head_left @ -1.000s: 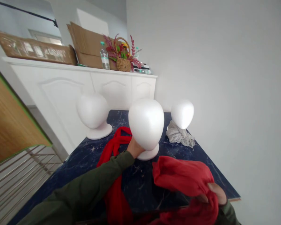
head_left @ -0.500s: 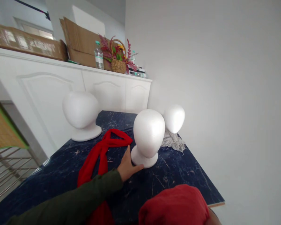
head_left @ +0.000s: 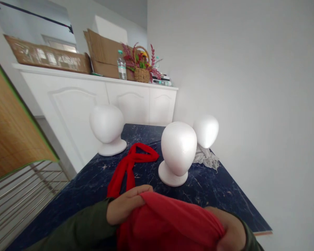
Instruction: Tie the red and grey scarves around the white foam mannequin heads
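Low at the front, a soft red cloth (head_left: pixel 172 223) is stretched between both hands, its folded edge facing up. My left hand (head_left: pixel 129 204) pinches its left side with thumb and fingers. On the opposite side, my right hand (head_left: pixel 229 228) grips the edge, partly covered by the fabric. A white mannequin head (head_left: pixel 178 148) stands upright on its round base just beyond the hands, touched by neither. Left of it lies a long red fabric strip (head_left: pixel 120 172), looped at its far end; whether it joins the held cloth is hidden.
A second white head (head_left: pixel 107 123) stands at the table's left edge, and a third (head_left: pixel 206 130) at the right with crumpled grey cloth (head_left: pixel 206 158) below. The dark marbled table (head_left: pixel 75 195) meets a wire rack (head_left: pixel 28 188) at left. Behind are white cabinets (head_left: pixel 75 101).
My left hand has left the base of the middle head and drawn back to take the red cloth's left side. The cloth is now spread between both hands. The view has swung left.
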### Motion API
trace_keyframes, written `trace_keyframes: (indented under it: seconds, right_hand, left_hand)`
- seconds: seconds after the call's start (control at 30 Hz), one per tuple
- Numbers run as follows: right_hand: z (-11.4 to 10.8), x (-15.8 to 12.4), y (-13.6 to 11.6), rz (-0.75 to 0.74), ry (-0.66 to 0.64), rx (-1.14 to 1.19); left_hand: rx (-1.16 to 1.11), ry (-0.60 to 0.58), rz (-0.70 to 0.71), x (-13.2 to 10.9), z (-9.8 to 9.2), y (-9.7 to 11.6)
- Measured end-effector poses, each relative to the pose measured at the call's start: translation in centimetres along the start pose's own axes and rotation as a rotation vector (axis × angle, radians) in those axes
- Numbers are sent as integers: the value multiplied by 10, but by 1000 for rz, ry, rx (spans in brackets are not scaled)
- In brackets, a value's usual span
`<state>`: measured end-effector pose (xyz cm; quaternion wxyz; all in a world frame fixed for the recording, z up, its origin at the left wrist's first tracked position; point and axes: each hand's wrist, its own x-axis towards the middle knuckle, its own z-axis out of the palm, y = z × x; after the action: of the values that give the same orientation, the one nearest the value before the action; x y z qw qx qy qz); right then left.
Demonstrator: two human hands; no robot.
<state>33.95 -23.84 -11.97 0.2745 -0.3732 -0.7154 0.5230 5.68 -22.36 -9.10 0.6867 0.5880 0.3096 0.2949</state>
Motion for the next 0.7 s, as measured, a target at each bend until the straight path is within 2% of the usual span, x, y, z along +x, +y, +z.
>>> trace_keyframes:
  seconds: [0.07,0.13,0.17,0.23,0.27,0.33,0.47,0.53,0.6,0.7]
  right_hand:
    - [-11,-6,-10,-10,-31,-57]
    - [-23,-10,-25,-32,-39,-146]
    - [-29,-10,-34,-47,-18,-205]
    - [-44,-6,-50,-76,64,-323]
    - [-52,-3,-56,-87,104,-381]
    - [-66,4,-63,-87,139,-485]
    - [-80,17,-60,-30,101,-646]
    - [-82,21,-57,-56,133,-649]
    - [-85,25,-58,-127,228,-567]
    - [-96,34,-70,-235,397,-356]
  left_hand:
    - [-142,-237,-112,-3,-12,6]
    - [-102,-524,-249,-3,-15,8]
    - [-46,-628,-311,-2,-16,8]
    - [35,-706,-376,0,-17,8]
    - [37,-685,-367,1,-19,9]
    - [-61,-541,-245,4,-26,14]
    - [-438,-102,235,8,-39,31]
    - [-536,18,361,10,-41,38]
    - [-541,-3,375,14,-39,44]
    - [-360,-230,312,21,-30,60]
